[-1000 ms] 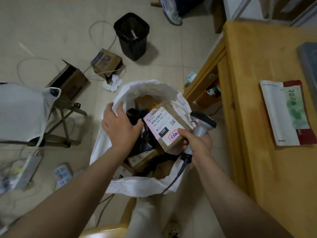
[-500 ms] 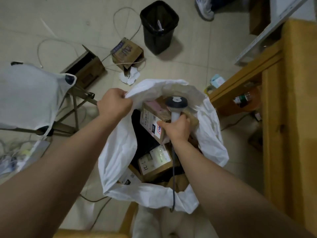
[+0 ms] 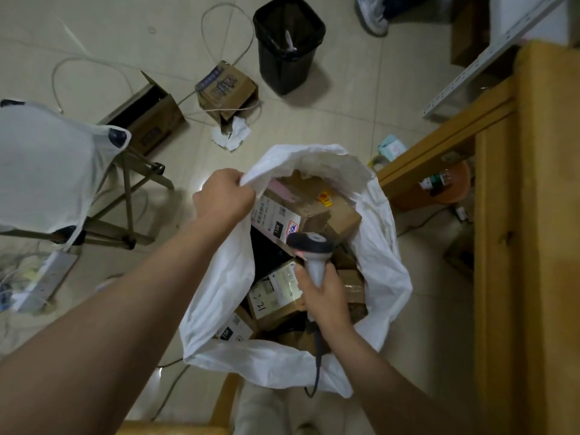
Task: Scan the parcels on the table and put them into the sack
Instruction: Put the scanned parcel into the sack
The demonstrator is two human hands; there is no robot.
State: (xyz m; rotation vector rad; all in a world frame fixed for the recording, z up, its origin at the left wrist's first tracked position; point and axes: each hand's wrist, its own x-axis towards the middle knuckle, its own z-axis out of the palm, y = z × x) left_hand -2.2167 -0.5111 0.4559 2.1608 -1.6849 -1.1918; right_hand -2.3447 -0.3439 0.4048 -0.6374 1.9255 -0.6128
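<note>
Item: white sack (image 3: 387,255), stood on the floor with the table (image 3: 533,246) at three o'clock of it. The rim at ten o'clock is bunched in the left hand (image 3: 224,196). That grip is closed tight on the fabric and drawn up and outward, judged to be so held that the mouth gapes and the contents can be seen and reached. Contents: several cardboard parcels, loosely piled. A labelled parcel (image 3: 276,216) is lodged at twelve o'clock of the mouth, tilted, its label turned upward. A second parcel (image 3: 276,288) is set toward six o'clock, just beside the right hand (image 3: 324,296). The scanner (image 3: 310,249) is held above the mouth by the right hand, the grip wrapped fully round its handle and the head pointed toward twelve o'clock. Its cable (image 3: 317,365) is trailed over the near rim at six o'clock. No parcel is held by either hand. The scanner is judged to be merely carried here, so that it is ready for a further parcel from the table. Hazard noted: the cable may be snagged on the rim when the right hand is lifted away.
</note>
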